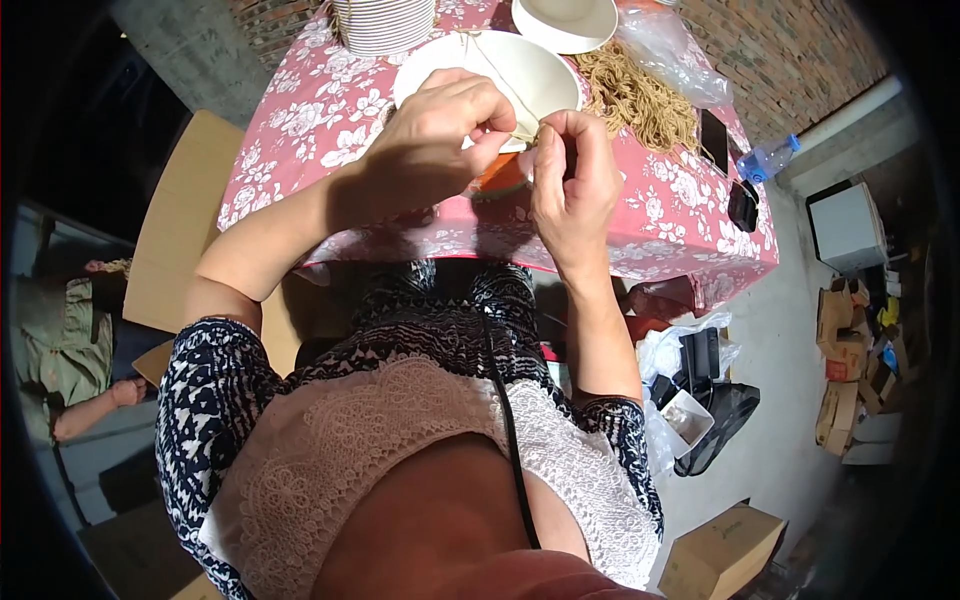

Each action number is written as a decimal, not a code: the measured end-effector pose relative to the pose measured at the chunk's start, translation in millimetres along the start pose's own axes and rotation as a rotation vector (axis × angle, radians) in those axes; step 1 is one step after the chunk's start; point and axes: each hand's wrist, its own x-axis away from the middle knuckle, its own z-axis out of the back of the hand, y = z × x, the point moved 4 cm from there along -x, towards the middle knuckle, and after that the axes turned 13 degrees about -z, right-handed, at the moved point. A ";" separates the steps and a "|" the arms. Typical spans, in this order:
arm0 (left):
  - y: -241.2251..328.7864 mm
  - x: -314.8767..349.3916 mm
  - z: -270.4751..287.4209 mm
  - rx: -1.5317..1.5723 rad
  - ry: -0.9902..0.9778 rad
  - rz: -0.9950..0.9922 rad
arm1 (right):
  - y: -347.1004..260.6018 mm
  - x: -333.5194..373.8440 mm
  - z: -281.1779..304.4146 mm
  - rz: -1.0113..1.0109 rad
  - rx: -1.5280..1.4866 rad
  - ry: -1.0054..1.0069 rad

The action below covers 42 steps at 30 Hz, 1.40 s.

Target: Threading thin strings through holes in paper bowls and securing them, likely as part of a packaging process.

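My left hand (pixel 440 120) and my right hand (pixel 578 185) meet over the near rim of a white bowl (pixel 545 75). Both are closed in a pinch, thumb against forefinger, on a thin tan cord (pixel 517 97). One strand of it runs up across the inside of the bowl toward the far rim. The short piece between my fingertips is too small to make out in detail. Under my hands, partly hidden, lies a flat orange thing (pixel 503 176) on the table. Right of the bowl is a loose heap of the same tan cord (pixel 645 105).
A pink flowered cloth covers the table (pixel 680 240). Beyond the bowl stand a white striped stack (pixel 385 25) and another white bowl (pixel 565 22). A clear plastic bag (pixel 680 60), a phone (pixel 714 140), a small black case (pixel 742 206) and a bottle (pixel 768 160) lie on the right. Another person's hand (pixel 127 392) shows far left.
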 end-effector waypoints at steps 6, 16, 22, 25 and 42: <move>8.4 -1.3 4.9 -0.030 -0.040 -0.041 | -11.0 1.3 0.6 -0.007 0.035 0.040; 4.4 -7.3 5.6 0.034 -0.060 0.012 | -25.5 8.0 3.8 0.028 0.048 -0.133; -4.4 -2.7 1.0 0.280 -0.072 0.419 | -1.0 11.3 2.2 -0.268 -0.294 -0.137; 3.7 -0.1 5.0 0.085 -0.149 0.041 | -1.0 11.5 1.3 -0.302 -0.326 -0.118; -23.2 19.0 48.1 -0.344 0.014 0.106 | -12.7 16.0 15.3 0.139 0.156 -0.094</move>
